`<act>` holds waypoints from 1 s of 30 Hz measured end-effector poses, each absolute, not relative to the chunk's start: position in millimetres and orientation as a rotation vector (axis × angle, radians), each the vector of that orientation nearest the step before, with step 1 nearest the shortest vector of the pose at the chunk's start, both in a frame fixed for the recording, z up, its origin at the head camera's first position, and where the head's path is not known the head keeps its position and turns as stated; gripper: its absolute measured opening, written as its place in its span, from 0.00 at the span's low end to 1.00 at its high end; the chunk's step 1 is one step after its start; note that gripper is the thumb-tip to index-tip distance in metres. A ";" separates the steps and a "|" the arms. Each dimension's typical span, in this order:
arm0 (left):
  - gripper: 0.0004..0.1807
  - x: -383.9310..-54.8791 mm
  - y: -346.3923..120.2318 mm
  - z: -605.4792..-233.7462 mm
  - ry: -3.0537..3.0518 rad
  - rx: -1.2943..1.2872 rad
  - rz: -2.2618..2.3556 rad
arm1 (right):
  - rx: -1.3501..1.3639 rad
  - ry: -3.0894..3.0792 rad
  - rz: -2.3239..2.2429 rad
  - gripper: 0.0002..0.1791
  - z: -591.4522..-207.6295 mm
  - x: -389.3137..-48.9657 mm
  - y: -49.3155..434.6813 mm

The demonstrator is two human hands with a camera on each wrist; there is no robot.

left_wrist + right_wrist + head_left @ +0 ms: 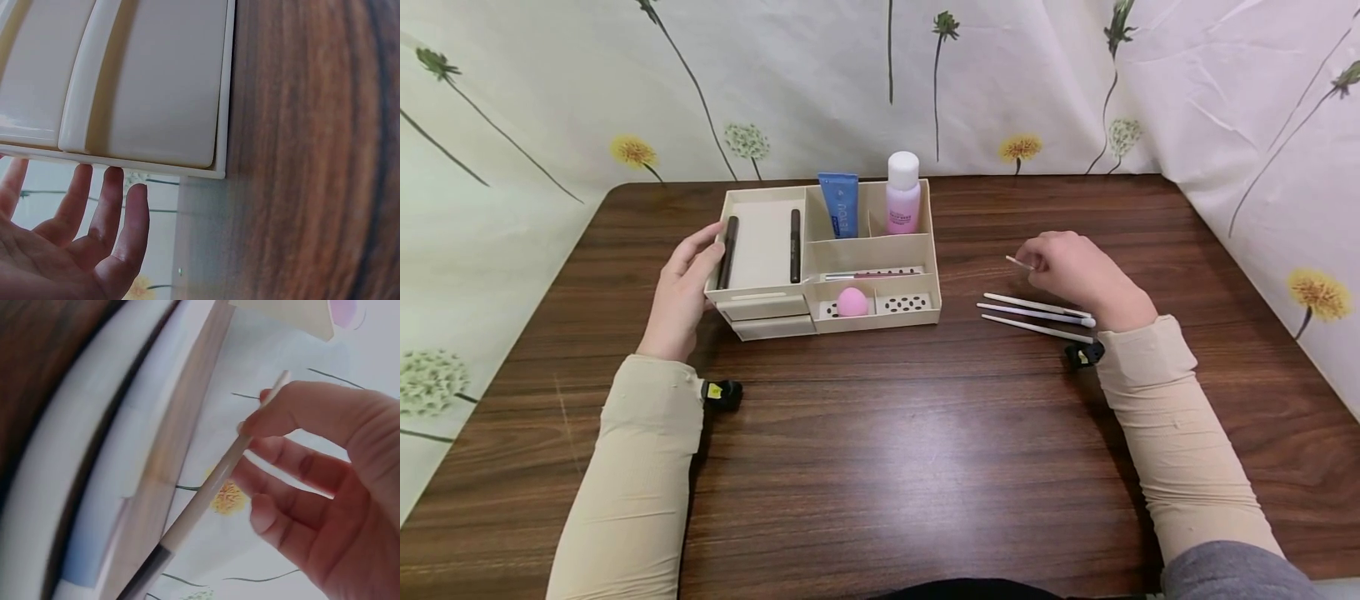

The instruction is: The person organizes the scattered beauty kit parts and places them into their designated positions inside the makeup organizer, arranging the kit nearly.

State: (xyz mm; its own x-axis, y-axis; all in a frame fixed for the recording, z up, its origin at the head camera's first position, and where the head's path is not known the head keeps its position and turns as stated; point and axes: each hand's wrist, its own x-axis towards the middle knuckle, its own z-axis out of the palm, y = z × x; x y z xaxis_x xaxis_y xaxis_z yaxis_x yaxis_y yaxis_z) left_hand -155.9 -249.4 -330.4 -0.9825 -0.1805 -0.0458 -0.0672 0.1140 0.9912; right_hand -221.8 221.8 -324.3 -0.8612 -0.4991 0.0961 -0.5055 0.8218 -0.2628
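A cream desktop organizer (pixel 766 250) stands left of centre on the table. My left hand (pixel 679 287) rests against its left side; in the left wrist view the fingertips touch the outer wall beside the drawers (pixel 169 81). My right hand (pixel 1067 265) pinches a thin makeup brush (pixel 212 487) between thumb and forefinger, its pale handle running into a dark section. The other fingers are loosely bent, and the brush's far end is out of that view. Below this hand, several similar brushes (pixel 1026 314) lie side by side on the table.
The organizer holds two black pens (pixel 795 246), a blue tube (pixel 842 204), a pink bottle with a white cap (pixel 903 192), a slim brush (pixel 857 275) and a pink sponge (pixel 852 302). A flowered cloth (pixel 820 75) hangs behind the brown wooden table (pixel 850 467).
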 end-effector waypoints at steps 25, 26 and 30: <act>0.26 -155.2 -249.2 -330.0 -2.298 0.272 -2.001 | 1.072 -2.274 0.555 0.10 -300.7 -195.3 190.7; 0.26 -155.4 -249.3 -330.0 -2.296 0.273 -2.002 | 1.086 -2.249 0.551 0.10 -299.9 -194.6 189.3; 0.26 -155.5 -249.6 -329.9 -2.289 0.277 -2.012 | 1.154 -2.159 0.538 0.11 -296.6 -190.7 183.9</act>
State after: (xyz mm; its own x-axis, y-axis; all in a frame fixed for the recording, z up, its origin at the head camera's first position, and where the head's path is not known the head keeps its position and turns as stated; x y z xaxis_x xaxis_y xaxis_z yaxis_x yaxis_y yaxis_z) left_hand -155.5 -249.6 -329.9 -0.9804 -0.1885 -0.0578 -0.0815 0.1207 0.9893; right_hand -190.7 183.9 -296.6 -0.4220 -0.5886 0.6895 -0.8433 0.5340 -0.0602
